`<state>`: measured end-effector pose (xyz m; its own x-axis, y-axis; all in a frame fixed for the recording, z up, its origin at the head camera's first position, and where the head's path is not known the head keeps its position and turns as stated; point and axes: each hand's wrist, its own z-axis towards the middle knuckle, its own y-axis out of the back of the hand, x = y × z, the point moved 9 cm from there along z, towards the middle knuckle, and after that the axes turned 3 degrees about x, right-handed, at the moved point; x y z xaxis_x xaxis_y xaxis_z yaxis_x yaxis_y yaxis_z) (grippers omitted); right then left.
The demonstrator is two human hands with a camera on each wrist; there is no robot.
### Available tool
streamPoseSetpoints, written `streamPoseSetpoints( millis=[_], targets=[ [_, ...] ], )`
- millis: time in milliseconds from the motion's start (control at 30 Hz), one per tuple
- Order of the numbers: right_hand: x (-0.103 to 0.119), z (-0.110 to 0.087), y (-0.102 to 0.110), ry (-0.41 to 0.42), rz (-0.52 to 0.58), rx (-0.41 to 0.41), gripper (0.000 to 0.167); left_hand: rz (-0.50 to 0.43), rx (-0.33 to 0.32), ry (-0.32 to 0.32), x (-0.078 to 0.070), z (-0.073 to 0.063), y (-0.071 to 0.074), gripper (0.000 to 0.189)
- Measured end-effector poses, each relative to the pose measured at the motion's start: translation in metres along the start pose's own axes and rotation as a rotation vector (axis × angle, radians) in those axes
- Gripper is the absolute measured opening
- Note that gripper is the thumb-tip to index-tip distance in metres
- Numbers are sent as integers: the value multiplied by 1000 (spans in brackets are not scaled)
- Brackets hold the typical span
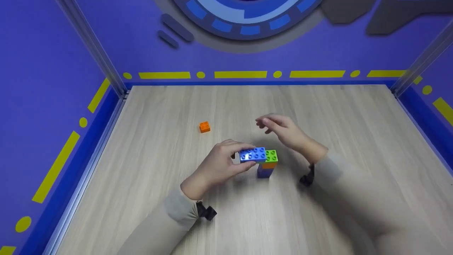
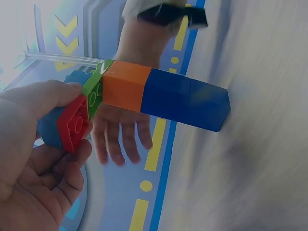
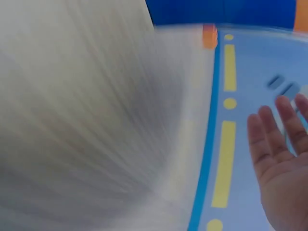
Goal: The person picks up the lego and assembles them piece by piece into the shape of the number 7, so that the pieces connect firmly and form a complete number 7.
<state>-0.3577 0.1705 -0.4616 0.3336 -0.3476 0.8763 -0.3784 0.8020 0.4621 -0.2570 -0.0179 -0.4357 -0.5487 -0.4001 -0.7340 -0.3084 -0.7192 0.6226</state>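
My left hand (image 1: 221,159) pinches a light blue toy building brick (image 1: 252,154) between thumb and fingers, at the top of an upright stack. That brick overhangs the stack's left side, and a red brick (image 2: 72,124) is under its overhang in the left wrist view. Below it come a green brick (image 1: 271,156), an orange brick (image 2: 125,85) and two dark blue bricks (image 2: 185,98), the lowest at the tabletop. My right hand (image 1: 281,131) hovers behind and right of the stack, fingers relaxed, holding nothing; its palm shows in the right wrist view.
A small loose orange brick (image 1: 204,127) lies on the wood-grain table (image 1: 159,141), left of and beyond the stack. Purple-blue panels with yellow markings (image 1: 240,74) wall the table at the back and sides. Metal posts (image 1: 102,53) stand in the corners.
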Motion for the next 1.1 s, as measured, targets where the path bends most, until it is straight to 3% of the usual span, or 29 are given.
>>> streamPoseSetpoints(
  millis=[133, 267, 433, 667, 1100],
  targets=[
    [-10, 37, -1, -85, -105, 76, 42, 5, -14, 19, 0, 1, 0, 40],
    [-13, 69, -9, -104, -208, 110, 45, 2, -14, 25, 1, -1, -1, 39],
    [-12, 97, -20, -112, -242, 120, 44, -7, -1, 2, -1, 0, -3, 38],
    [-2, 127, -36, -66, -278, 152, 37, -88, 28, 0, -3, 6, -5, 39],
    [9, 152, -87, 72, -346, 271, 36, -67, 13, -65, -4, 5, -2, 40]
  ],
)
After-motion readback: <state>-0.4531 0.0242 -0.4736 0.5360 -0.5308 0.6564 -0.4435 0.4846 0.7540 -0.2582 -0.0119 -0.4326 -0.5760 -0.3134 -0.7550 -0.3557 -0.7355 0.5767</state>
